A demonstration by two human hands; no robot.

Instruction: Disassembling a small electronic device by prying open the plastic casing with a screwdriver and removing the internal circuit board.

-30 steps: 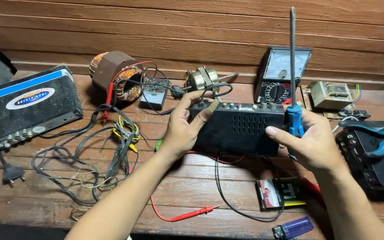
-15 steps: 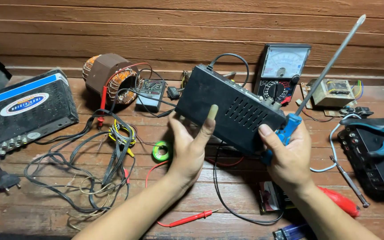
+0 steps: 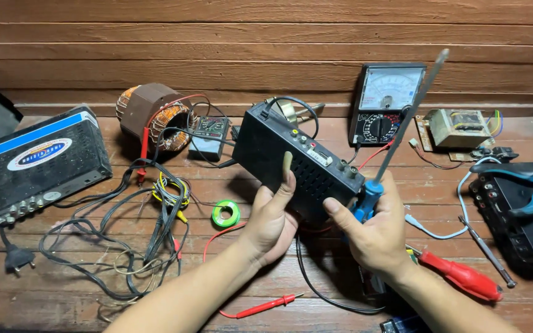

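Single view only, head-worn camera. Looks down and forward over wooden floor toward plank wall at top of frame. Close range: forearms enter from bottom edge, left hand and right hand near centre. No second view, so no overlap to compare.

A black box held tilted over a wooden floor

The box is gripped by the left hand and right hand; a blue screwdriver is pinned against it, beside a meter.
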